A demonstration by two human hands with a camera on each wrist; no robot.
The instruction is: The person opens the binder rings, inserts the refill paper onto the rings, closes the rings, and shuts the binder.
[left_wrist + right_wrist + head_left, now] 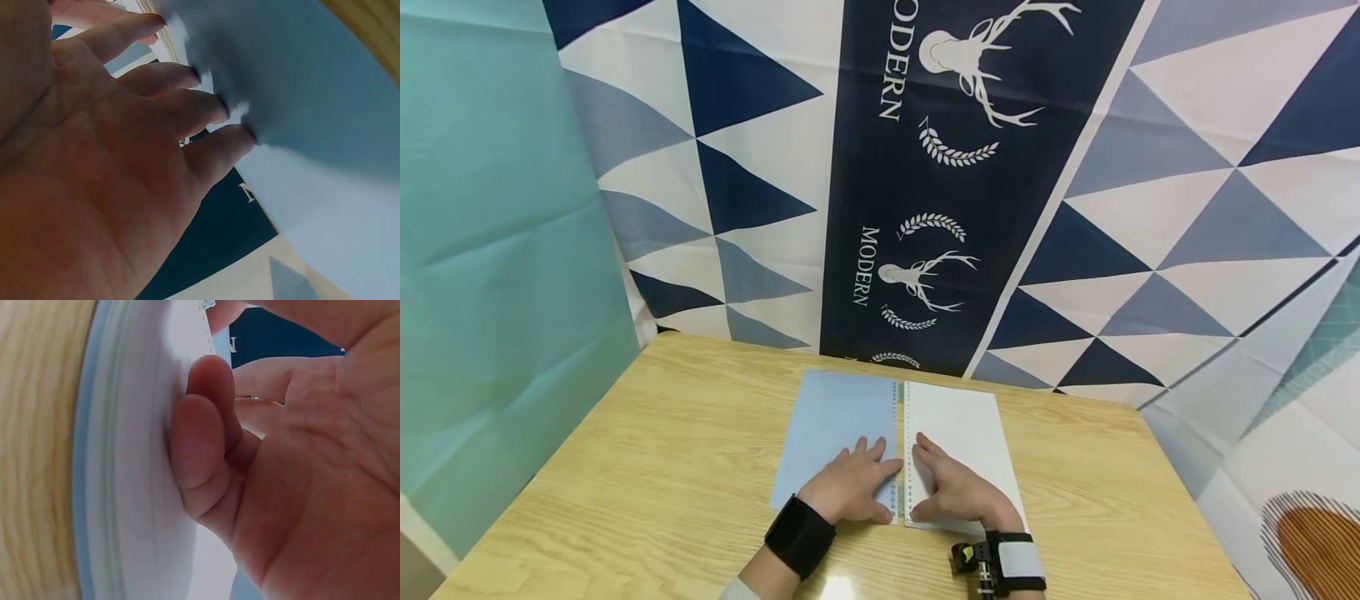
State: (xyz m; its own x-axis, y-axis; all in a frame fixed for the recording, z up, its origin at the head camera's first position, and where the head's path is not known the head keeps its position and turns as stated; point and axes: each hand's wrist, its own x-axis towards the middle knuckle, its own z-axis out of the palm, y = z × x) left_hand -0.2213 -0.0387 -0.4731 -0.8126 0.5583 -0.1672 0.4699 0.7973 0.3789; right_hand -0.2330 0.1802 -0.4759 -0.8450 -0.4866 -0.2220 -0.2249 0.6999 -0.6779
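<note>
Now both hands lie flat, fingers straight toward twelve o'clock: left hand [853, 490] pressing the notebook [955, 429]'s blue cover [838, 425], right hand [955, 493] pressing the white page. Notebook lies open mid-worktop [662, 450], spine running six to twelve.

I see bright, even light | glare patch on the pale wooden table [838, 586] near edge | head view bends at edges | both wrist views blurred, too close.
</note>
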